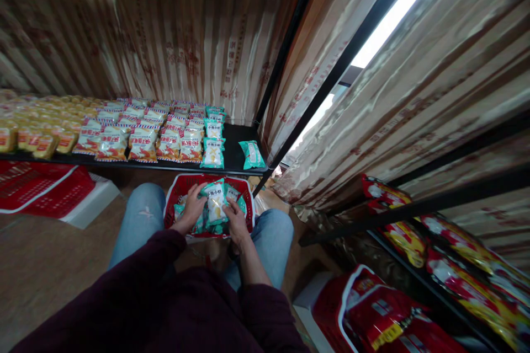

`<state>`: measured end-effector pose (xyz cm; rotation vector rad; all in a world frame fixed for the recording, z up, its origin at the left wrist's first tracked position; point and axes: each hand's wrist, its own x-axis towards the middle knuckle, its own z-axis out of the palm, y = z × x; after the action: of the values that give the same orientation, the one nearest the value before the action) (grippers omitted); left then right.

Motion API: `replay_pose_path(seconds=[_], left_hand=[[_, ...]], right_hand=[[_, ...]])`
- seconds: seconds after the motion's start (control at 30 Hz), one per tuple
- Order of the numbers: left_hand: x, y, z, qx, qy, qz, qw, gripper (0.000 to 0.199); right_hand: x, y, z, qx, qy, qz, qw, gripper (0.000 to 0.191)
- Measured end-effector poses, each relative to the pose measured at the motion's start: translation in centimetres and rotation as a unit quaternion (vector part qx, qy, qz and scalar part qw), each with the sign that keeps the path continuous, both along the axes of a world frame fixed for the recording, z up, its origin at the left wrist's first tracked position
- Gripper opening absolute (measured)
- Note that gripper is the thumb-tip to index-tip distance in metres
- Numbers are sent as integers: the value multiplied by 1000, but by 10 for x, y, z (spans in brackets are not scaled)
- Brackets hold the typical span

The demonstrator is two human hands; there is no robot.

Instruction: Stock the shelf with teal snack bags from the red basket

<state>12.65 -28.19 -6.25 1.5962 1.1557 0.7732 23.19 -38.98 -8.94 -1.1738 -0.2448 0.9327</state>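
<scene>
The black shelf (233,150) carries a front-to-back row of green packets (213,153) reaching its front edge, with a lone green packet (252,155) near its front right corner. Below that edge, between the knees, is the red basket (188,180), with more green packets inside. Both hands are over the basket: the left hand (194,207) pinches the held packet (216,201) by its upper left corner, the right hand (236,218) by its right edge. The packet lies between the two grips, printed face up, above the basket's other packets. To handle it well, I would keep the pinch light and near the sealed edges, since squeezing the puffed middle could crush what is inside.
</scene>
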Motion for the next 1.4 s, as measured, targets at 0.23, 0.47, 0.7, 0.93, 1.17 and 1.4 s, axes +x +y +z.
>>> replay_pose_path(seconds=[0.23,0.47,0.7,0.93,1.17,1.4], left_hand=[[11,-17,2,-153,-105,6,983,68],[25,-21,8,-178,-172,-40,968,57],[40,-20,22,-174,-174,-50,968,58],[62,-7,26,-137,-159,-61,976,61],[89,16,41,-103,-183,-68,975,60],[117,45,47,-96,-172,-82,977,65]], right_hand=[[2,-2,4,23,4,-6,1000,51],[9,-2,4,8,33,-45,998,47],[20,-4,2,6,-10,-53,999,41],[36,2,21,-1,-62,-56,997,43],[64,21,46,-3,-135,-39,990,41],[103,61,57,-29,-155,-119,980,45]])
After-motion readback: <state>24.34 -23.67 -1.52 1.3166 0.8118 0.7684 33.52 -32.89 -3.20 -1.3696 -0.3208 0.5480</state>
